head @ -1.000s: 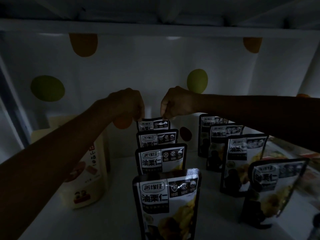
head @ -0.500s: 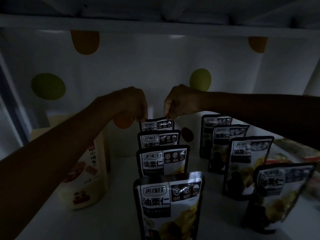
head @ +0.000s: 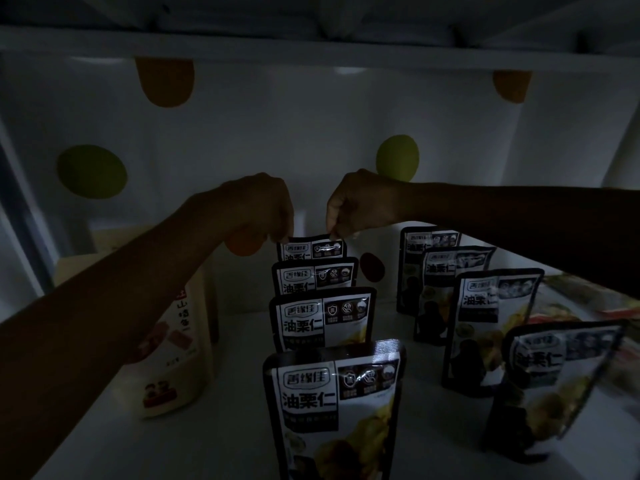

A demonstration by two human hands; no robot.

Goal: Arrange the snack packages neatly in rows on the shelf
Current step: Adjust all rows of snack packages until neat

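Both hands (head: 258, 207) (head: 360, 206) seemingly pinch the rear pouch's (head: 311, 249) top corners; tugging unevenly could topple it onto the row (head: 320, 306).

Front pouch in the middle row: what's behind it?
Second pouch, third pouch and rearmost pouch, its top corners pinched by left hand and right hand. Their lower parts are hidden by the pouch ahead.

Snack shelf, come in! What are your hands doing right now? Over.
Left hand and right hand pinching the back pouch's top corners. Pouch upright, deep on the shelf. Nothing in the way.
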